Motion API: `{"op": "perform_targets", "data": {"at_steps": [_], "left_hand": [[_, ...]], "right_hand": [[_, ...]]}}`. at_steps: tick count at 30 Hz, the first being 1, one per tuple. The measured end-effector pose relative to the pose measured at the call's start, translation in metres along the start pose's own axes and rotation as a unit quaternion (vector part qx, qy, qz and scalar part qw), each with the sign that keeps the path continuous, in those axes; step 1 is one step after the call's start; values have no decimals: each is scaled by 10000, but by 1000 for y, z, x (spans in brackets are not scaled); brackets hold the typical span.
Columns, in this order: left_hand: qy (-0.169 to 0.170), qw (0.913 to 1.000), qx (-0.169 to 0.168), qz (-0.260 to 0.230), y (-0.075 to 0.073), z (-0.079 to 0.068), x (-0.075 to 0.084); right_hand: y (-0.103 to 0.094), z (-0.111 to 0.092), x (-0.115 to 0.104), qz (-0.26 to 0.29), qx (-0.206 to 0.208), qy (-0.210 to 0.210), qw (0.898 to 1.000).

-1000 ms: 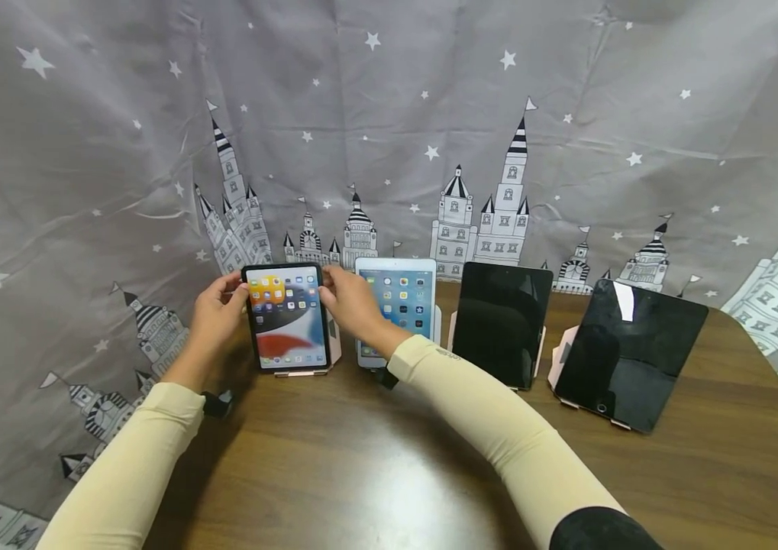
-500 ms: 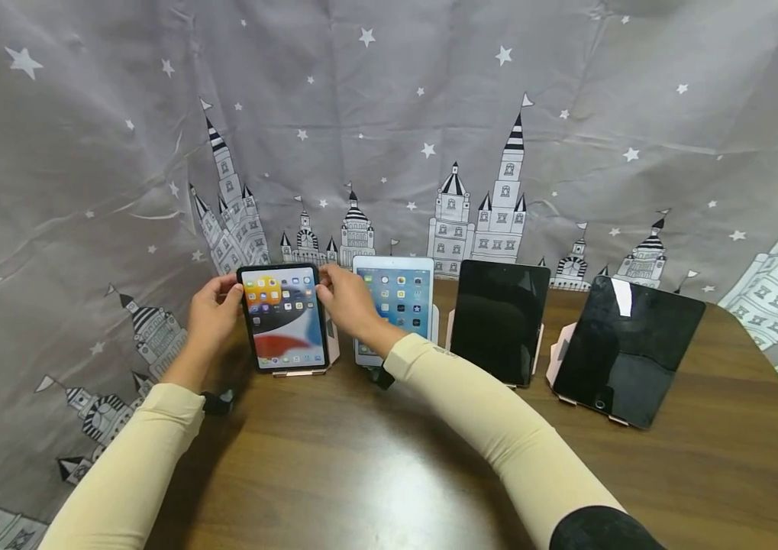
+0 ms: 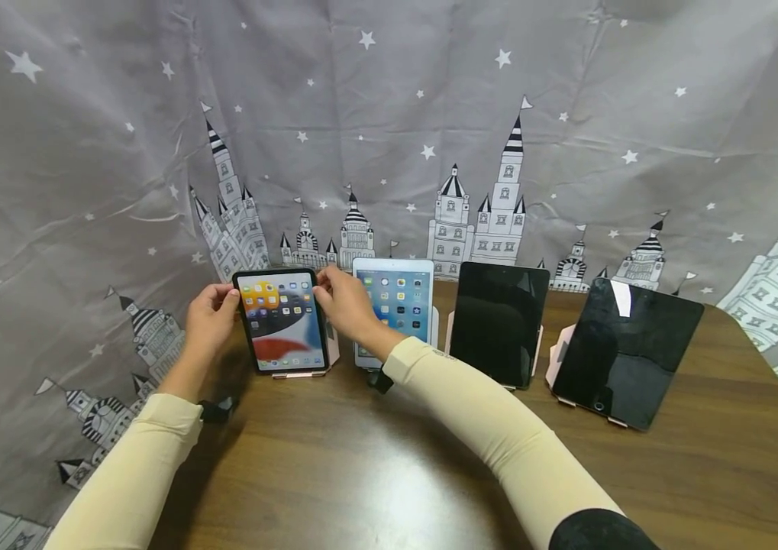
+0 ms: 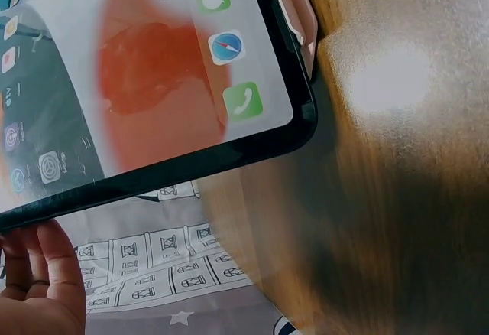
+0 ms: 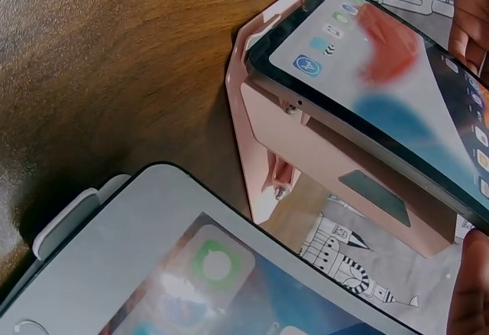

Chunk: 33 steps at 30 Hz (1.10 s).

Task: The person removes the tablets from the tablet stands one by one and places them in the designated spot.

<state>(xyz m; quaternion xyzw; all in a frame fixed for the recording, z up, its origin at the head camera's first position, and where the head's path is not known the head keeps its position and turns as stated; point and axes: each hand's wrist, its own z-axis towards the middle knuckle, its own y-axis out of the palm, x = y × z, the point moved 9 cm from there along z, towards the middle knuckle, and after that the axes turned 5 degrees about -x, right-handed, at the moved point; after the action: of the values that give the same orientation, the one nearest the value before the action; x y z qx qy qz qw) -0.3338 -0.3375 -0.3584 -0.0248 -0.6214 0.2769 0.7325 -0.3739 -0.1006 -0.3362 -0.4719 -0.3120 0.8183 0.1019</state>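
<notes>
A black-framed tablet point(image 3: 284, 321), its screen lit with app icons, stands upright on a pink stand point(image 5: 328, 144) at the left of the row. My left hand point(image 3: 210, 325) holds its left edge near the upper corner, with the thumb at the rim. In the left wrist view, the fingers point(image 4: 57, 262) touch that edge. My right hand point(image 3: 347, 304) pinches the right edge near the top, thumb in front. In the right wrist view, the tablet's lower end sits in the stand's lip, and a dark gap shows between its back and the stand's panel.
Close on the right stands a white tablet point(image 3: 402, 294), lit and partly behind my right forearm. Two dark-screened tablets, one black point(image 3: 498, 321) and one larger point(image 3: 629, 359), stand farther right on pink stands. A grey castle-print curtain point(image 3: 389, 114) hangs behind the wooden table point(image 3: 334, 458).
The held tablet's top has shifted slightly left and down in the head view, its lower end staying on the stand. My left thumb has slid from the screen's front toward the rim.
</notes>
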Motion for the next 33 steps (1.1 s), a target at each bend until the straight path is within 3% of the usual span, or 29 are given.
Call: {"op": "perform_targets", "data": {"at_steps": [6, 15, 24, 29, 33], "left_hand": [[83, 9997, 50, 204, -8, -4, 1], [103, 9991, 67, 398, -15, -9, 4], [267, 9990, -122, 326, -4, -13, 20], [284, 9992, -29, 292, -9, -20, 31], [367, 9988, -189, 267, -10, -28, 40]], "right_hand": [[8, -1, -3, 274, -190, -2, 9994], [10, 0, -8, 257, -246, -211, 9991], [-6, -7, -4, 396, -196, -166, 9989], [-9, -11, -8, 885, -196, -266, 9955], [-11, -20, -9, 1083, -134, -159, 9939]]}}
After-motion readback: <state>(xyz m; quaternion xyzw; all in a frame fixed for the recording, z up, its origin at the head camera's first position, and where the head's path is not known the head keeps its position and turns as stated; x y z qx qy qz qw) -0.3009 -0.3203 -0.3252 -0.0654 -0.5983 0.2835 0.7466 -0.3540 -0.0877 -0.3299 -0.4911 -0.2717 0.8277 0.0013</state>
